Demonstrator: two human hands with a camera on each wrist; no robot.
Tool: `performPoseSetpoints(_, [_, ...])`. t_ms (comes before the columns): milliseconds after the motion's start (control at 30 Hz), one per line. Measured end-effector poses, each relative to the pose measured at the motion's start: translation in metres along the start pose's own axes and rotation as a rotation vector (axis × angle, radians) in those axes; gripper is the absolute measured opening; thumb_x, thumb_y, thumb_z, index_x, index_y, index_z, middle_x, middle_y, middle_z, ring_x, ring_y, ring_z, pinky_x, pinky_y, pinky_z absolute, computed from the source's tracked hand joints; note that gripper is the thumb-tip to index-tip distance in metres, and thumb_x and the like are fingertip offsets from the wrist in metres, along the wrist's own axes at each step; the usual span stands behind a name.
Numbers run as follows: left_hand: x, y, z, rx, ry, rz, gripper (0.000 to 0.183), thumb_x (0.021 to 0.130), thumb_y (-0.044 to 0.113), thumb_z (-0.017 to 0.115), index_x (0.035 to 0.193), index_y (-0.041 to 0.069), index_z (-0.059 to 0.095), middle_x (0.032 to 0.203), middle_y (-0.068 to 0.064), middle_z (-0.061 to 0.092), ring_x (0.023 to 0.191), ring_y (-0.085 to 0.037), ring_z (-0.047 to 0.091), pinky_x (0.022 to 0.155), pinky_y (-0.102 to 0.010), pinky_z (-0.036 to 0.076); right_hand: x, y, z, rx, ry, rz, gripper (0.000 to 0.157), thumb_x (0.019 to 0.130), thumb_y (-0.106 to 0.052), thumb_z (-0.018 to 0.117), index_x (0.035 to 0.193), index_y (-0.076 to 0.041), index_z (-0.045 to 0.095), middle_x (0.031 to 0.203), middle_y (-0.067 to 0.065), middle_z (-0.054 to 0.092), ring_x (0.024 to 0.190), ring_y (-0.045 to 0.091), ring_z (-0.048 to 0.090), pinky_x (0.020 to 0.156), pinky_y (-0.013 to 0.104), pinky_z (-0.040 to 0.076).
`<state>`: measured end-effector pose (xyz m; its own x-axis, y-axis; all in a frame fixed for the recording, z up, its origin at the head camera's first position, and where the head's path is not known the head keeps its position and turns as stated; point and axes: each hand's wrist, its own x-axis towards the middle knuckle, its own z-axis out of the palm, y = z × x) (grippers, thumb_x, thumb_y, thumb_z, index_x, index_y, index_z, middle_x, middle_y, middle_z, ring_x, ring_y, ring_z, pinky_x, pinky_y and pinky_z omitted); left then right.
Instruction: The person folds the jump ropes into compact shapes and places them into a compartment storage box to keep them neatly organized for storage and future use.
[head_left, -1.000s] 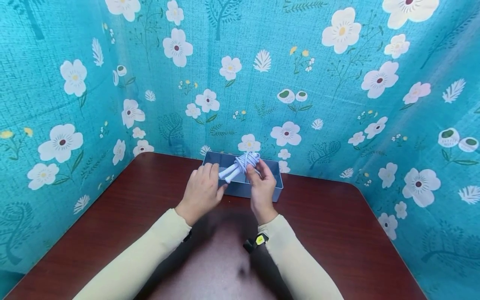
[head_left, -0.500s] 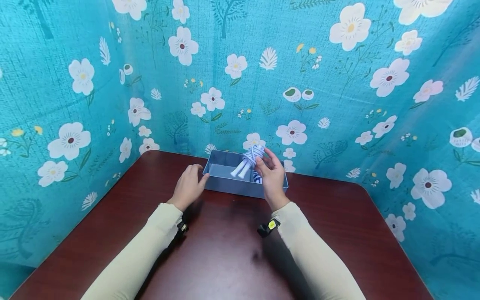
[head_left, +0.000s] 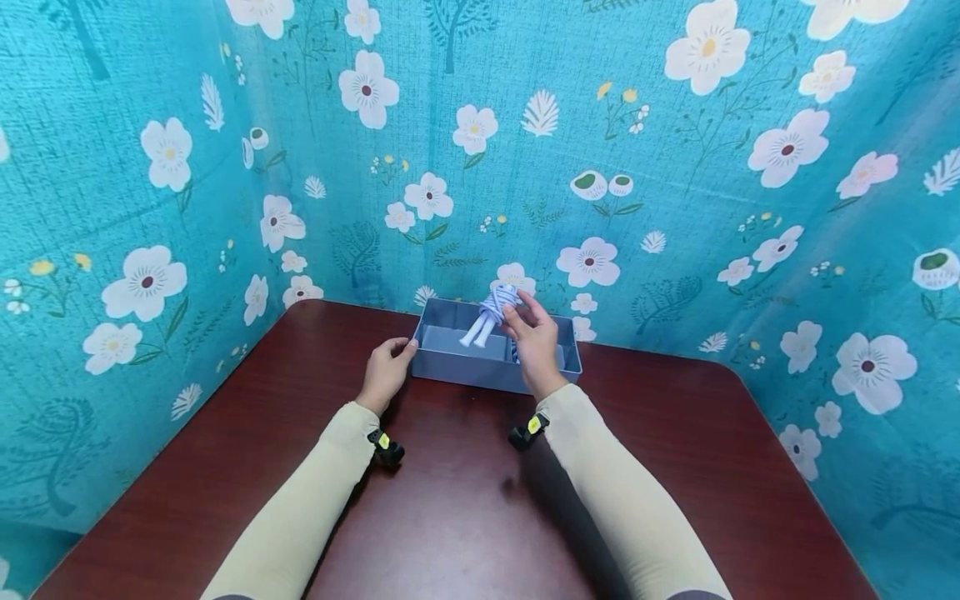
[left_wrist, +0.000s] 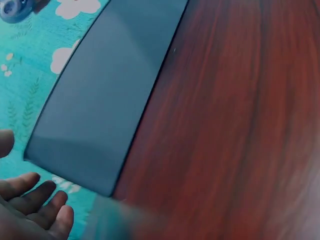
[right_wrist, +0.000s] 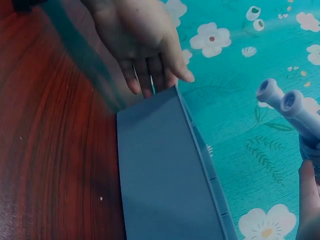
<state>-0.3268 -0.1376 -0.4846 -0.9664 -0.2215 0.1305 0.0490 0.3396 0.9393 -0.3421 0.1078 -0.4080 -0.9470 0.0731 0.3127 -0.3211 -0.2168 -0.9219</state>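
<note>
My right hand (head_left: 534, 333) pinches a wound-up pale blue and white jump rope (head_left: 501, 304) between thumb and fingers. The bundle hangs over the blue-grey box (head_left: 472, 368), its two pale handles (right_wrist: 295, 107) pointing down to the left in the head view. In the left wrist view, a handle end (left_wrist: 16, 10) shows at the top corner. My left hand (head_left: 386, 371) is at the box's left end, its fingers (left_wrist: 30, 200) loosely extended near the corner; whether they touch the wall is unclear. A striped cord lies inside the box, partly hidden by my right hand.
The box stands near the back of a dark red-brown table (head_left: 450, 500), close to a turquoise flowered curtain (head_left: 480, 167). An inner divider splits the box. A black strap with a yellow-faced device (head_left: 534, 425) sits on my right wrist, with another on the left.
My left hand has come away from the rope handles to the box's left end. The rope, in my right hand, first moved right, then slightly back left, its handles tilting further down.
</note>
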Motion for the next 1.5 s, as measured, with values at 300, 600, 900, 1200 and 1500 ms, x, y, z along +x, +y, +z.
performPoseSetpoints(300, [0.000,-0.011,0.019,-0.248,0.000,-0.041,0.046,0.098,0.032,0.058,0.136,0.007,0.056,0.135,-0.012,0.055,0.123,-0.024,0.050,0.101,-0.043,0.039,0.012,0.015,0.006,-0.026,-0.011,0.050,0.048,0.091,-0.016,0.067,0.138,-0.009,0.055,0.123,0.019,0.060,0.103,0.026,0.064,0.088,0.038,0.051])
performPoseSetpoints(600, [-0.003,-0.023,0.023,-0.329,0.080,-0.064,0.046,0.094,0.037,0.064,0.132,0.012,0.062,0.135,-0.007,0.057,0.128,-0.020,0.047,0.103,-0.039,0.038,0.035,0.030,0.015,-0.088,-0.082,0.115,0.052,0.096,-0.017,0.061,0.144,-0.008,0.045,0.127,0.022,0.054,0.111,0.029,0.060,0.097,0.044,0.045])
performPoseSetpoints(900, [0.000,-0.027,0.022,-0.342,0.110,-0.060,0.044,0.092,0.037,0.067,0.130,0.014,0.064,0.133,-0.003,0.059,0.130,-0.018,0.045,0.104,-0.039,0.037,0.066,0.050,0.043,-0.210,-0.146,0.261,0.049,0.097,-0.016,0.059,0.143,-0.006,0.045,0.129,0.020,0.053,0.112,0.026,0.059,0.091,0.034,0.049])
performPoseSetpoints(1200, [0.000,-0.024,0.027,-0.346,0.111,-0.051,0.041,0.092,0.032,0.068,0.127,0.013,0.066,0.130,-0.004,0.060,0.128,-0.019,0.047,0.105,-0.039,0.036,0.074,0.068,0.055,-0.266,-0.179,0.353,0.046,0.099,-0.010,0.056,0.141,0.000,0.042,0.121,0.021,0.057,0.108,0.031,0.060,0.094,0.045,0.047])
performPoseSetpoints(1500, [-0.002,-0.028,0.023,-0.339,0.110,-0.070,0.042,0.092,0.035,0.068,0.129,0.015,0.065,0.132,-0.004,0.059,0.130,-0.019,0.045,0.106,-0.040,0.035,0.076,0.083,0.067,-0.350,-0.195,0.428,0.045,0.099,-0.008,0.055,0.140,0.005,0.042,0.121,0.022,0.055,0.109,0.032,0.059,0.093,0.044,0.048])
